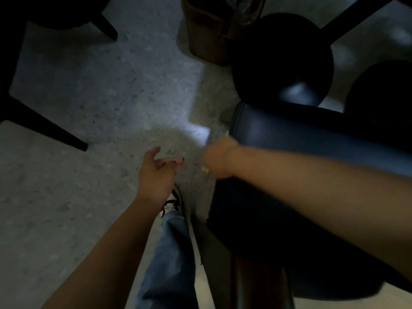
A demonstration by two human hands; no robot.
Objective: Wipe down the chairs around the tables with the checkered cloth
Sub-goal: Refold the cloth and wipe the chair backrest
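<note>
Speckled grey terrazzo floor (93, 90) across most of view, dim, w/ one bright patch of light near centre. Dark blue padded leather-look chair (301, 134) at right, glossy backrest edge running from centre toward right border, seat in shadow below it, brown wooden leg (256, 284) under seat at bottom. Round black stool seat (283, 56) just beyond chair back, w/ pale sheen on near rim; second round black seat (379, 85) at far right, partly cut by frame. Black furniture legs (44, 128) angling in from left border & top left, another dark bar at top right. Brown woven-look bin (207, 32) at top centre, touching or just beside first stool; something crinkled, maybe a liner or plastic, at its mouth, contents too dark to tell. Blue jeans leg (171, 253) at bottom centre, black-&-white sneaker (172, 200) at hem, on floor beside chair. Left hand (156, 172) over floor, fingers loosely spread & relaxed, dark nail polish, holding nothing, apart from chair. Right hand (219, 159) motion-blurred at left end of chair backrest, at or against padded edge; fingers look curled, small pale bit at knuckles, but grip & contents can't tell. Hands near each other, not touching. Checkered cloth not made out anywhere; if in right hand, hidden by blur.
</note>
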